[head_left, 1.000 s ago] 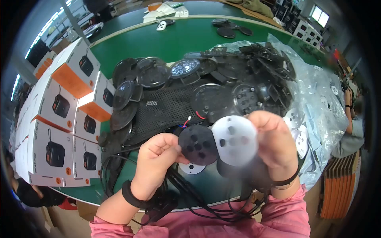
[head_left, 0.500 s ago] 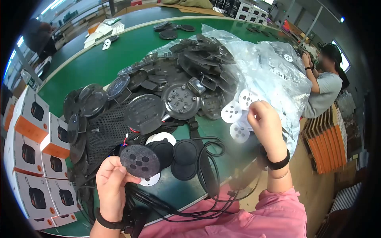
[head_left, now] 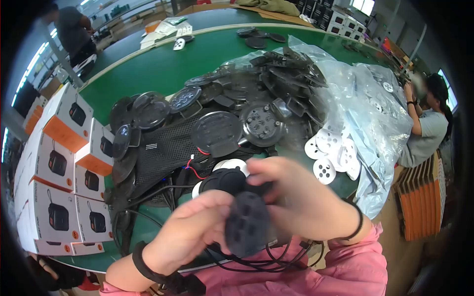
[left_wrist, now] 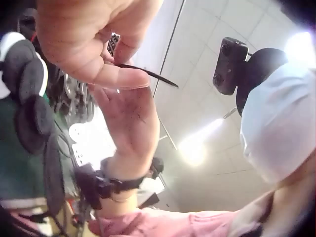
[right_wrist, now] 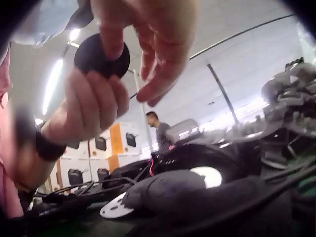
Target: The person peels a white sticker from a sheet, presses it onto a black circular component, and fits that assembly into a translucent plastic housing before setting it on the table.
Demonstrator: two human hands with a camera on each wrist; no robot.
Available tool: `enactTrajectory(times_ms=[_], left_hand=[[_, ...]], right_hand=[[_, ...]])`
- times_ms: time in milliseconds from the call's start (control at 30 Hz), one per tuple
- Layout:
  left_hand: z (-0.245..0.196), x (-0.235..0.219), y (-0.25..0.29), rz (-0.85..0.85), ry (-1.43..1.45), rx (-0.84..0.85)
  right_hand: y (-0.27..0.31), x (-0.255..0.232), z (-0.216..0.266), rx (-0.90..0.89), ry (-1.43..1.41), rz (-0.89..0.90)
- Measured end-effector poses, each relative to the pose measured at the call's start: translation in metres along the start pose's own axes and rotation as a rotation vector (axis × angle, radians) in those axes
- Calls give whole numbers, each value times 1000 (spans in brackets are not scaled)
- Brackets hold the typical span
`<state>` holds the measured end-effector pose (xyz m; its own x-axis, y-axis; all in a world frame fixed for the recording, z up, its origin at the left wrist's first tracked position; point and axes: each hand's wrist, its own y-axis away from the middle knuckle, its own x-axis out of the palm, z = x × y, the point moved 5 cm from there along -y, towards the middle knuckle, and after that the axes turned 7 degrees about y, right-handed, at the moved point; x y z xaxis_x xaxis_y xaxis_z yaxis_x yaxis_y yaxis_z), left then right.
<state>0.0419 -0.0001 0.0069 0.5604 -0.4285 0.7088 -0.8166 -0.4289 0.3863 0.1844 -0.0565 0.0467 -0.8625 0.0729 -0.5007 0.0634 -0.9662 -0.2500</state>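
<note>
In the head view my left hand (head_left: 197, 229) pinches a thin black disc with holes (head_left: 247, 227), tilted steeply above the table's front edge. The left wrist view catches this black disc (left_wrist: 165, 80) nearly edge-on between thumb and fingers. My right hand (head_left: 301, 202), blurred, is close beside it. One digit of the right hand (right_wrist: 148, 34) overlaps the face of the disc (right_wrist: 89, 59) in the right wrist view, while its other fingers hang loosely apart. Below lie more black discs (head_left: 224, 180), with white discs partly hidden under them.
White discs with holes (head_left: 324, 171) lie to the right, beside a clear plastic bag (head_left: 345, 84). Dark round plastic covers (head_left: 217, 133) are heaped behind, near black mesh fabric (head_left: 168, 148). Printed boxes (head_left: 57, 209) stack at left. Another person (head_left: 419, 123) is at far right.
My right hand held a white disc beside the black one, moved right to the white discs on the table, then came back to the black disc without it. My left hand kept its pinch.
</note>
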Motion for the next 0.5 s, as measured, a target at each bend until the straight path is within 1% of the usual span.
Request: enactTrajectory(times_ms=[33, 100, 167, 200, 233, 267, 300, 367, 400, 467, 500], left_hand=[[3, 6, -2, 188, 112, -113], [-1, 17, 1, 214, 145, -135], [-15, 21, -3, 185, -59, -35], [-26, 25, -5, 106, -251, 60], [-35, 25, -9, 70, -313, 139], [-54, 26, -16, 36, -804, 399], [-66, 29, -23, -2, -1298, 655], [-72, 40, -30, -134, -1886, 1151], [-68, 33, -40, -238, -1974, 1136], [-61, 22, -57, -224, -1965, 1135], [-60, 19, -63, -209, -1949, 1133]], right_hand=[[-9, 9, 2, -120, 2, 52], [-19, 14, 6, -88, -490, 91], [-28, 10, 6, -88, -628, 115], [-29, 5, 5, -80, -799, -61], [-37, -2, -1, -24, -953, -73], [-42, -15, -14, -5, -959, -249], [-52, -28, -18, -164, -1021, -240], [-63, -33, -36, -191, -1174, -197], [-64, -30, -44, -197, -1177, -194], [-63, -19, -60, -124, -1278, -114], [-62, -17, -62, -128, -1277, -112]])
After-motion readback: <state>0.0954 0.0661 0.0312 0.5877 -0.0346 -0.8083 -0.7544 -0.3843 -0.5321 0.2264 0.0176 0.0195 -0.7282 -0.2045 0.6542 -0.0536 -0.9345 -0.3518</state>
